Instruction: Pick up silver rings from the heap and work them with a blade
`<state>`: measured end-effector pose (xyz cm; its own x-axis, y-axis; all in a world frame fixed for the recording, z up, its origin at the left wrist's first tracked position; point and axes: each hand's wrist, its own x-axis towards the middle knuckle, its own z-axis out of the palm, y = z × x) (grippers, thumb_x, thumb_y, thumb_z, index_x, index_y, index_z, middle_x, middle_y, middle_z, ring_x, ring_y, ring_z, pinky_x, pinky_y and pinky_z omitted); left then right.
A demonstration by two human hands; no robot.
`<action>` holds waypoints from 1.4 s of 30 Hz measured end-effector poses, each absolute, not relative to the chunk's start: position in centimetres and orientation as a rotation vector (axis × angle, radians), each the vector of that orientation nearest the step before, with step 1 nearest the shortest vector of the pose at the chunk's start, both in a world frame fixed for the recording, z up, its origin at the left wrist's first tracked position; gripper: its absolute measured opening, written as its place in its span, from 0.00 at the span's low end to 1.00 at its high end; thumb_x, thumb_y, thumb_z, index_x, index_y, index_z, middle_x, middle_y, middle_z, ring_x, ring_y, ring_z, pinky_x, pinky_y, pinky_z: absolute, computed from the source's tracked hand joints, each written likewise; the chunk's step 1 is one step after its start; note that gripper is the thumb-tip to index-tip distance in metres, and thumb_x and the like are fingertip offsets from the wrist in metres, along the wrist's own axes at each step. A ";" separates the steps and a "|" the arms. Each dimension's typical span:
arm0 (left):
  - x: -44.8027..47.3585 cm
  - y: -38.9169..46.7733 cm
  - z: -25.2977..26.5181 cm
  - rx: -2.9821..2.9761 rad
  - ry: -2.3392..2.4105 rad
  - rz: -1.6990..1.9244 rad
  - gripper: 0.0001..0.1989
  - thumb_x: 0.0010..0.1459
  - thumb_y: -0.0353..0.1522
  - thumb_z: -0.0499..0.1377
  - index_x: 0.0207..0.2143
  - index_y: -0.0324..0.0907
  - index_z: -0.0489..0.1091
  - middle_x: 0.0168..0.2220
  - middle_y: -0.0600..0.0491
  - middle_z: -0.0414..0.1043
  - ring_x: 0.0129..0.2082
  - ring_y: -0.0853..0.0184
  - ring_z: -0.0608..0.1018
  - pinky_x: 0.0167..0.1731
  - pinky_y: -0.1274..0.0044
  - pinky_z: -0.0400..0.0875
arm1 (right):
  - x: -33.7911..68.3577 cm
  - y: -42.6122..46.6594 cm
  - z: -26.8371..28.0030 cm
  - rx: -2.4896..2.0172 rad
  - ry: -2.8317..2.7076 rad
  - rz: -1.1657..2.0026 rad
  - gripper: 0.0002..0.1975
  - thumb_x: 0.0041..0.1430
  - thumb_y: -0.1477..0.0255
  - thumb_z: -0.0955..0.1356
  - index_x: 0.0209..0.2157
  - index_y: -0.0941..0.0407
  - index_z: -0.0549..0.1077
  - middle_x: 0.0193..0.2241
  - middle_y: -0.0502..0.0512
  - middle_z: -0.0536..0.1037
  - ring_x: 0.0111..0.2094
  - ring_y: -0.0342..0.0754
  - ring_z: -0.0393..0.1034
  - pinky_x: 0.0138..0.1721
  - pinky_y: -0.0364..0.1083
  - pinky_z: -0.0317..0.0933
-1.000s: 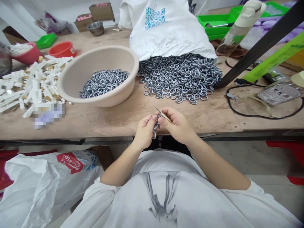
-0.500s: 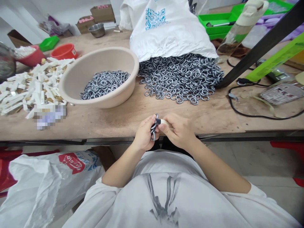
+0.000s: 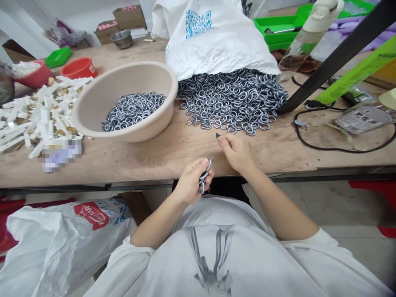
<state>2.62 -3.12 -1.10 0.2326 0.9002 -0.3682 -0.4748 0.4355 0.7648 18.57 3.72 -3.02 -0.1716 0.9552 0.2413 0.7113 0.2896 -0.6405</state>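
My left hand (image 3: 192,181) is closed around several grey rings (image 3: 203,177), which stick out between the thumb and fingers just past the table's front edge. My right hand (image 3: 237,152) is closed on a small tool with a dark pointed tip (image 3: 218,135); the fingers hide most of it. It hovers over the wooden table, apart from the left hand and close to a heap of loose grey rings (image 3: 235,99). The heap spills from the mouth of a white sack (image 3: 222,49). To its left, a beige basin (image 3: 145,134) holds many more such rings.
White strip-like pieces (image 3: 46,111) lie piled at the left, with a red bowl (image 3: 79,68) behind them. On the right are a slanting black bar (image 3: 337,57), a green strip (image 3: 355,74), a black cord (image 3: 312,146) and a clear bottle (image 3: 305,41). Another sack (image 3: 62,239) stands below the table.
My right hand has moved away from the left, forward and to the right, with the dark-tipped tool. My left hand keeps its rings and sits slightly lower.
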 end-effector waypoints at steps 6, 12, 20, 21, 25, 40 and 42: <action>1.5 -2.3 -1.1 0.517 0.907 1.138 0.17 0.51 0.41 0.68 0.37 0.39 0.72 0.20 0.60 0.64 0.12 0.80 0.58 0.11 0.86 0.48 | 17.0 9.8 -2.2 -1.633 -2.231 0.281 0.16 0.63 0.62 0.69 0.49 0.53 0.75 0.45 0.60 0.81 0.43 0.58 0.73 0.35 0.48 0.55; 0.2 -1.7 -1.1 0.437 0.896 1.188 0.12 0.54 0.38 0.65 0.37 0.41 0.71 0.22 0.60 0.65 0.13 0.79 0.61 0.10 0.86 0.48 | 15.1 12.9 -1.6 -1.776 -2.414 0.200 0.13 0.65 0.65 0.67 0.45 0.58 0.78 0.46 0.68 0.80 0.45 0.60 0.74 0.40 0.51 0.59; 0.4 -1.0 -1.4 0.450 0.909 1.162 0.21 0.49 0.45 0.70 0.29 0.41 0.63 0.22 0.62 0.62 0.12 0.81 0.57 0.10 0.87 0.45 | 18.0 10.4 -1.4 -1.559 -2.079 0.640 0.14 0.64 0.64 0.67 0.30 0.57 0.79 0.31 0.57 0.78 0.32 0.50 0.68 0.34 0.47 0.56; 0.6 -0.9 -1.7 0.518 0.950 1.195 0.22 0.47 0.45 0.71 0.29 0.41 0.63 0.21 0.62 0.62 0.12 0.82 0.56 0.10 0.87 0.45 | 18.2 9.5 -1.1 -1.462 -2.015 0.824 0.15 0.64 0.63 0.66 0.29 0.58 0.78 0.28 0.55 0.78 0.30 0.48 0.67 0.33 0.46 0.55; 1.3 -1.0 -2.7 0.839 1.068 1.263 0.23 0.50 0.49 0.69 0.31 0.40 0.69 0.20 0.62 0.61 0.14 0.81 0.58 0.12 0.86 0.49 | 18.1 5.8 0.3 -1.093 -1.807 1.374 0.18 0.59 0.57 0.68 0.25 0.57 0.75 0.24 0.52 0.76 0.25 0.43 0.63 0.30 0.44 0.56; 2.1 -2.0 -0.9 0.444 0.841 1.134 0.23 0.44 0.42 0.72 0.27 0.40 0.62 0.19 0.64 0.60 0.11 0.83 0.57 0.10 0.88 0.45 | 17.0 2.2 -1.2 -1.058 -1.856 0.795 0.27 0.64 0.45 0.61 0.31 0.54 0.71 0.24 0.51 0.72 0.27 0.45 0.64 0.30 0.46 0.54; 2.0 -2.0 -1.0 0.408 0.828 1.144 0.23 0.44 0.41 0.72 0.28 0.41 0.62 0.19 0.64 0.60 0.11 0.83 0.56 0.09 0.88 0.45 | 17.1 1.6 -1.2 -1.038 -2.003 0.641 0.27 0.67 0.47 0.59 0.29 0.55 0.71 0.23 0.52 0.72 0.26 0.45 0.63 0.29 0.46 0.52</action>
